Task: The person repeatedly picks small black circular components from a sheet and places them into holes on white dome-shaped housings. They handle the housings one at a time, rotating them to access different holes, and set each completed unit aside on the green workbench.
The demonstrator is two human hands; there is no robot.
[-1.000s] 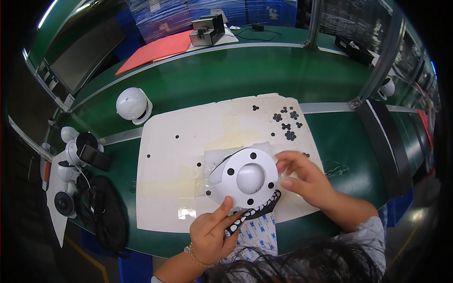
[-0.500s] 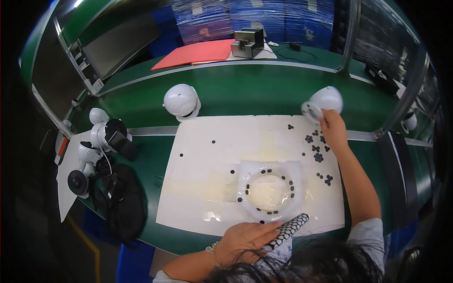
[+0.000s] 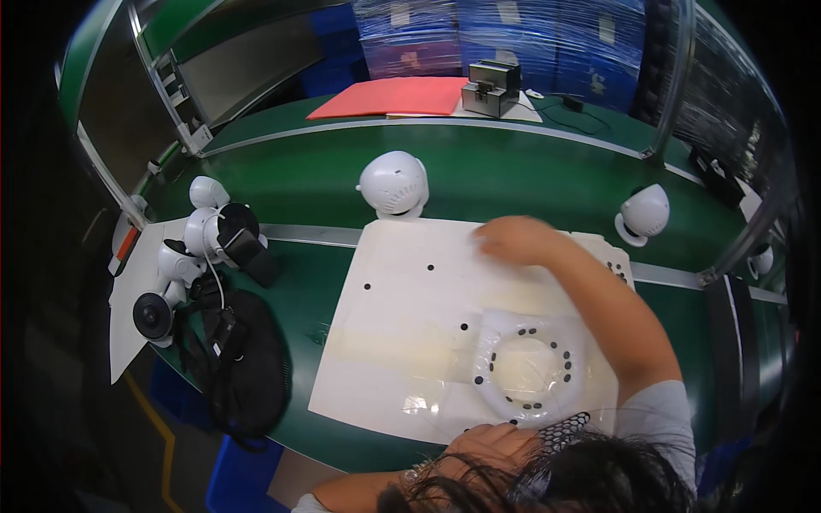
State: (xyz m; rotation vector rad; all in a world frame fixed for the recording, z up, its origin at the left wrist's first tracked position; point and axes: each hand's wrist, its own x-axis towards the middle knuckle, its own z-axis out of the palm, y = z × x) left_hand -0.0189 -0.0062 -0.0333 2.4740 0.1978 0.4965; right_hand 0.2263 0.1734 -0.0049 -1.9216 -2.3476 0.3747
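My right hand (image 3: 517, 240) is over the far part of the white board (image 3: 385, 333), with nothing seen in it; its fingers are blurred by motion. Nearest to it stands a white rounded device (image 3: 394, 183) on a base, at the board's far edge. A second white device (image 3: 647, 211) stands at the far right, apart from the hand. At the near edge my left hand (image 3: 489, 446) is closed on a black-and-white honeycomb-patterned sheet (image 3: 566, 432), partly hidden by hair. Beside it on the board lies a translucent white ring-shaped pad (image 3: 489, 342) with small black dots around its opening.
Several loose black discs (image 3: 464, 327) lie on the board. To the left are more white devices (image 3: 203, 231) with a cable and a black bag (image 3: 256, 368). On the back shelf are a red sheet (image 3: 385, 97) and a metal case (image 3: 492, 88). Metal posts frame the bench.
My right hand has let go of the right-hand white device and swung left across the board. The view has shifted left. My left hand stays at the patterned sheet.
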